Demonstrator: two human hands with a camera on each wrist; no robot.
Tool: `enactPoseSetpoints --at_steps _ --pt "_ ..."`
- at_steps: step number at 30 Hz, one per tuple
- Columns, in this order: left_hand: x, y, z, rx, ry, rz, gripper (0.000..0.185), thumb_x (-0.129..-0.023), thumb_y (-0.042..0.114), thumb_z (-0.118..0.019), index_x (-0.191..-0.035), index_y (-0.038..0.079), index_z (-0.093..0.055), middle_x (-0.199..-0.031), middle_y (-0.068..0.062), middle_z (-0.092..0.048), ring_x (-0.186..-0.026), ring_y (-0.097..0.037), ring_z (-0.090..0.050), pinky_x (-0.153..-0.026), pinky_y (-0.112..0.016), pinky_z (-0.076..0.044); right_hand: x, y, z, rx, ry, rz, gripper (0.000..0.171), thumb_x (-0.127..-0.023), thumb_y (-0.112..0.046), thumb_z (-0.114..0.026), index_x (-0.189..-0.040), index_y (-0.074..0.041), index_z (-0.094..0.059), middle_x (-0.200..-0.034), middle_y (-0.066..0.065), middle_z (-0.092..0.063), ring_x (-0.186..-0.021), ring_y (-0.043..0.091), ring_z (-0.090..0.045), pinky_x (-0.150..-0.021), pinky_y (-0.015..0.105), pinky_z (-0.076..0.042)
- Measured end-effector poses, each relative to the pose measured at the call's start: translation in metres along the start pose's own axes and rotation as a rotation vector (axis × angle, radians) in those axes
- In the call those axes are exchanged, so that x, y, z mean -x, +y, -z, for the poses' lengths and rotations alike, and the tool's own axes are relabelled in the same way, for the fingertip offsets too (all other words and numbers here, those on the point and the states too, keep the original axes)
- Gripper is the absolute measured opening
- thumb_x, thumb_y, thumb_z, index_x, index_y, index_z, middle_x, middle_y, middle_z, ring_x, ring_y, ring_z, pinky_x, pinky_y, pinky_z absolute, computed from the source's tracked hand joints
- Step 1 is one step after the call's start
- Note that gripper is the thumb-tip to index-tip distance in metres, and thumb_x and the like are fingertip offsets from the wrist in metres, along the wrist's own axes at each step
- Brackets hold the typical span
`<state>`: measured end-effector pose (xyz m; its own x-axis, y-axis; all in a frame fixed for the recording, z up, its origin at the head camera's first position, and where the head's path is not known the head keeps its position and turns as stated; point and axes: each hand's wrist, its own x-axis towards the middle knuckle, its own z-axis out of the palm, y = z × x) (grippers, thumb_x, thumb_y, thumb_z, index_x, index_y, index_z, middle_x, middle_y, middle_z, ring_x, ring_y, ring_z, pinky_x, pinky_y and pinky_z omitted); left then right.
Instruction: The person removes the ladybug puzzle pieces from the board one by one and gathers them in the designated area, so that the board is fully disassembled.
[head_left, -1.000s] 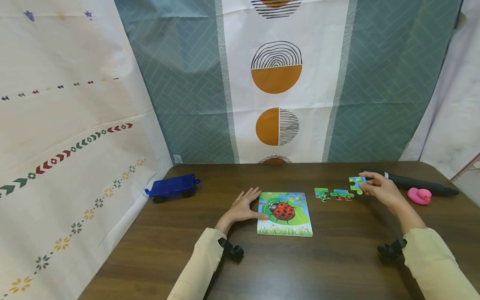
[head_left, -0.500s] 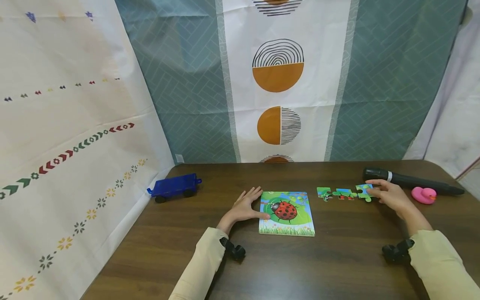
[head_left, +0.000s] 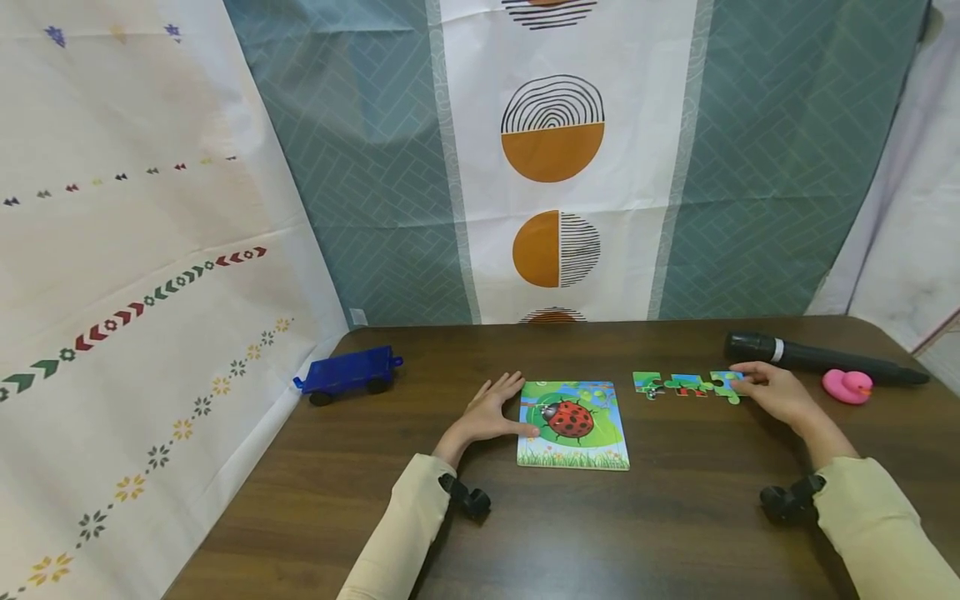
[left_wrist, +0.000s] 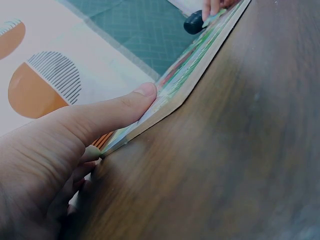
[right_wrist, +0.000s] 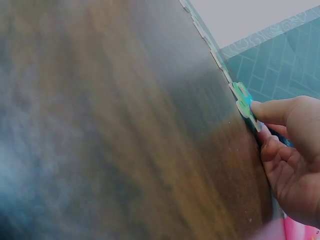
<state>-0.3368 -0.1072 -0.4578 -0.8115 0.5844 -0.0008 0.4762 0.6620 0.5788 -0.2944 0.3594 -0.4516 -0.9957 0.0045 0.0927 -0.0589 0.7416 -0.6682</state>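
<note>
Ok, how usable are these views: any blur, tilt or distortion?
Head view: sharp, evenly lit, with wide-angle bending at the edges. Left wrist view: steeply tilted; the thumb and ladybird puzzle board are fairly clear, the table soft. Right wrist view: tilted, table heavily blurred, only fingertips on the puzzle piece readable.

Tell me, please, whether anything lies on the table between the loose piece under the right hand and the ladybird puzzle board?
Yes. Two other loose pieces lie in a row between the rightmost piece, which the right hand touches, and the ladybird puzzle board. The left hand rests at the board's far side, out of the way.
</note>
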Motion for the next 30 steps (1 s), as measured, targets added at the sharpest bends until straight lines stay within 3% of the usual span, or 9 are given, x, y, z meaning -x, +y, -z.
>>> enactPoseSetpoints --at_steps 9,14,22,26,28,30 --pt "-0.0003 0.0003 -0.0008 0.005 0.009 0.007 0.098 -0.08 0.047 -0.076 -0.156 0.011 -0.026 -0.165 -0.006 -0.019 -0.155 -0.025 -0.009 -0.126 -0.05 -0.003 -0.0011 0.0035 0.0008 0.062 0.004 0.003 0.044 -0.096 -0.025 -0.059 -0.12 0.013 -0.058 -0.107 0.03 -0.06 -0.083 0.006 -0.051 -0.065 0.017 -0.041" --pt "0.0 0.0007 0.0001 0.006 0.009 0.012 0.098 -0.08 0.046 -0.076 -0.156 0.012 -0.026 -0.165 -0.006 -0.019 -0.155 -0.024 -0.009 -0.126 -0.05 -0.002 -0.001 0.0023 0.0012 0.085 0.003 0.004 0.045 -0.097 -0.027 -0.059 -0.119 0.012 -0.059 -0.106 0.029 -0.061 -0.087 0.017 -0.056 -0.069 0.022 -0.042" --pt "0.0002 0.0001 -0.0009 0.009 0.009 0.005 0.098 -0.079 0.047 -0.076 -0.155 0.01 -0.027 -0.164 -0.007 -0.02 -0.155 -0.025 -0.01 -0.126 -0.05 -0.004 0.0014 0.0011 0.0 0.083 0.008 0.0 0.044 -0.098 -0.027 -0.058 -0.119 0.012 -0.058 -0.104 0.027 -0.06 -0.084 0.015 -0.053 -0.068 0.021 -0.04" --pt "0.0004 0.0003 -0.001 0.014 0.01 0.009 0.098 -0.079 0.045 -0.076 -0.155 0.01 -0.027 -0.164 -0.007 -0.02 -0.155 -0.025 -0.01 -0.126 -0.05 -0.003 0.0018 0.0021 -0.0006 0.048 0.015 -0.003 0.045 -0.098 -0.026 -0.057 -0.121 0.013 -0.056 -0.103 0.026 -0.059 -0.081 0.008 -0.051 -0.066 0.019 -0.041" --pt "0.0005 0.0003 -0.0011 0.013 0.01 0.006 0.098 -0.079 0.046 -0.076 -0.156 0.011 -0.026 -0.164 -0.007 -0.02 -0.155 -0.025 -0.01 -0.126 -0.05 -0.003 0.0027 0.0029 0.0002 -0.001 0.014 -0.01 0.047 -0.099 -0.025 -0.055 -0.124 0.015 -0.054 -0.1 0.02 -0.059 -0.078 0.001 -0.049 -0.064 0.017 -0.043" --pt "0.0006 0.0 -0.0011 0.01 0.01 0.005 0.098 -0.079 0.048 -0.076 -0.156 0.011 -0.026 -0.164 -0.007 -0.019 -0.155 -0.024 -0.01 -0.126 -0.05 -0.003 0.0031 0.003 0.0018 -0.06 0.011 -0.017 0.049 -0.1 -0.025 -0.054 -0.127 0.015 -0.05 -0.095 0.006 -0.06 -0.073 -0.004 -0.047 -0.062 0.017 -0.044"
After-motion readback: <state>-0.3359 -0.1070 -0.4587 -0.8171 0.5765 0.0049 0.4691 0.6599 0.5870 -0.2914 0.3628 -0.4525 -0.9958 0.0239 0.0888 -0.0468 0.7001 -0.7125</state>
